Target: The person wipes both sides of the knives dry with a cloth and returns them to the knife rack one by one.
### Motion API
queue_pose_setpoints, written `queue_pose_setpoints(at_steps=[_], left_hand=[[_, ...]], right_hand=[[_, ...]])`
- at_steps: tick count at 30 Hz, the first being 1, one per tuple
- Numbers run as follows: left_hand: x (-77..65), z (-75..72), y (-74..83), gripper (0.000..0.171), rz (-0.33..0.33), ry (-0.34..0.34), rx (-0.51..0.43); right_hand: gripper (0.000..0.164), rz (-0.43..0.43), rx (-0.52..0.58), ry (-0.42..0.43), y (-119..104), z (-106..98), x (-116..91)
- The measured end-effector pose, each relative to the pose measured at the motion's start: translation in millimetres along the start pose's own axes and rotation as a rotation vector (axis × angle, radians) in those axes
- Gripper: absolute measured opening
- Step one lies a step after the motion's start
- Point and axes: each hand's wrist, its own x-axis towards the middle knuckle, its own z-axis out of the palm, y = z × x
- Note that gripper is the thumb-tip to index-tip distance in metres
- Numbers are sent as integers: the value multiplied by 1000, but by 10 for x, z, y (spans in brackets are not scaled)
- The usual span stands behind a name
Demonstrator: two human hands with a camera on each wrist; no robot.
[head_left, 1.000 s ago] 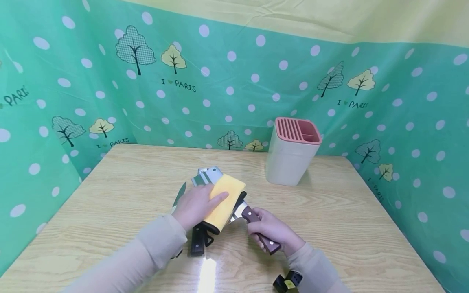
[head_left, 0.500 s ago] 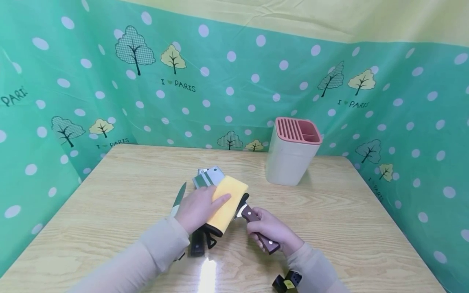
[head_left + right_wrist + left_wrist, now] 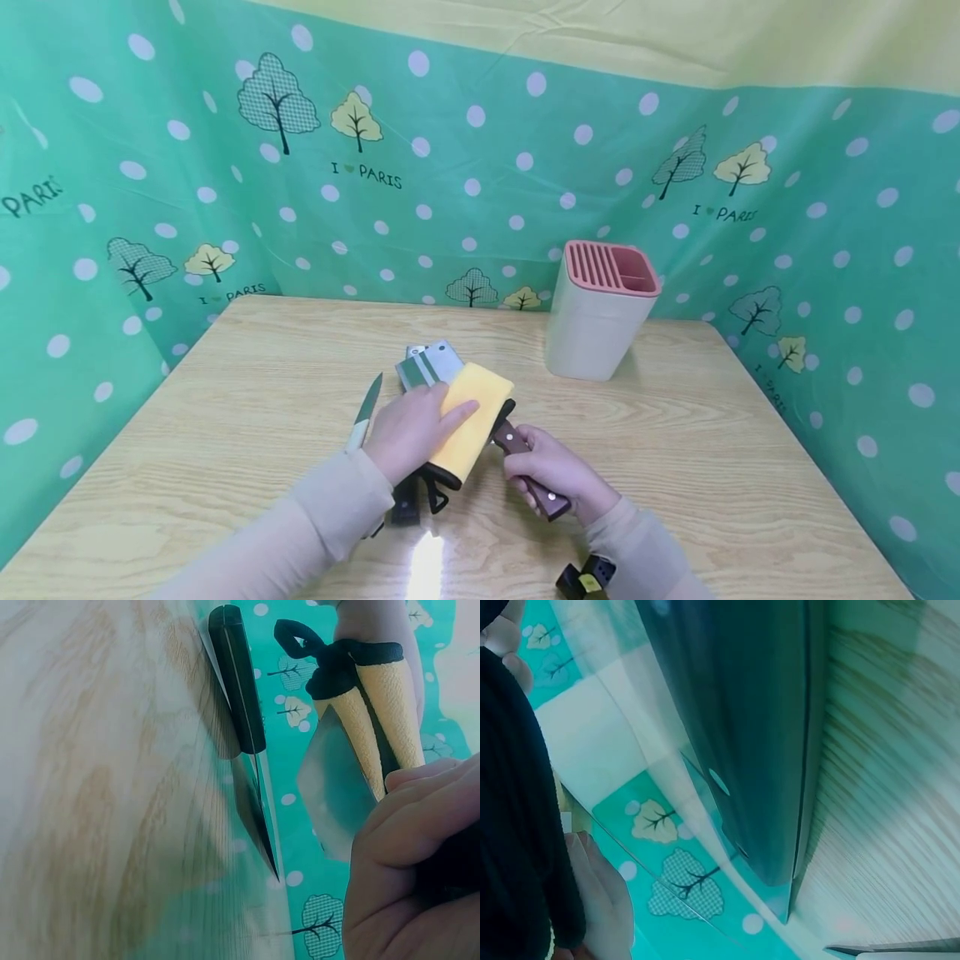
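Observation:
My left hand [image 3: 408,425] grips a folded yellow cloth [image 3: 476,417] with black trim, its thumb lying on top. In the right wrist view the cloth is folded over both sides of a broad knife blade [image 3: 337,784]. My right hand [image 3: 551,471] holds that kitchen knife by its brown riveted handle [image 3: 543,500]. In the head view the cloth hides the blade. Behind the left hand lie a pointed knife [image 3: 367,408] and a wide cleaver blade [image 3: 431,362]. A dark handle [image 3: 406,504] shows below the cloth, and a dark knife handle [image 3: 742,735] fills the left wrist view.
A white knife holder [image 3: 596,333] with a pink slotted top stands at the back right of the wooden table [image 3: 712,433]. A small black object [image 3: 588,575] is beside the right sleeve. Green patterned fabric [image 3: 465,200] hangs behind and at the sides.
My left hand has slid the cloth right and slightly down toward the knife handle, covering metal that showed beside it earlier. The right hand has hardly moved.

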Motion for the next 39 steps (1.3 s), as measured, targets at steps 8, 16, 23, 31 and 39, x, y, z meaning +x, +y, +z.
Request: queue_pose_setpoints(at_steps=[8,16,23,31,39], left_hand=[[14,29,18,58,15,23,20],[-13,34,52,52,30,34,9],[-10,48,61,49,47,54,28],[-9,30,41,51,49,50,29],[23,24,9,51,77,77,53]], right_hand=[[42,6,8,15,2,24,6],[33,1,8,48,-2,55,5],[31,-5,19,47,9,70,13],[37,-8,20,41,-4,81,10],[38,-6,23,39,-30,94,1]])
